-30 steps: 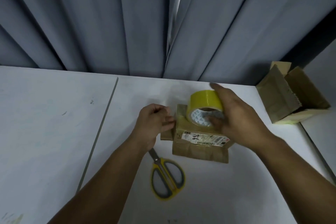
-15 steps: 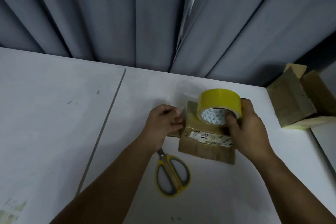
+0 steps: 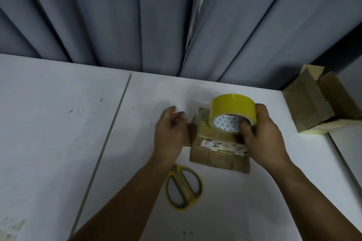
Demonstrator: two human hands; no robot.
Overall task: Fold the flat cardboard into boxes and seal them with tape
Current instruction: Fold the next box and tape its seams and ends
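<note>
One head cam looked fwd & down, close above left hand point(image 3: 170, 135) & right hand point(image 3: 262, 137); curtain point(image 3: 137, 15) sat beyond them, table point(image 3: 49, 133) beneath.

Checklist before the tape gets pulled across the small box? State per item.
1. Roll gripped: right hand holds the tape roll, thumb in its core. Ok.
2. Roll placed: it sits over the top of the small box. Ok.
3. Free tape end held: left hand is at the box's left side, but no strip shows clearly. Cannot tell.
4. Top flaps shut: hidden under the roll and hand. Cannot tell.
5. Scissors to hand: they lie shut on the table by the left forearm. Ok.
6. Open box out of the way: it sits apart at the right edge. Ok.
</note>
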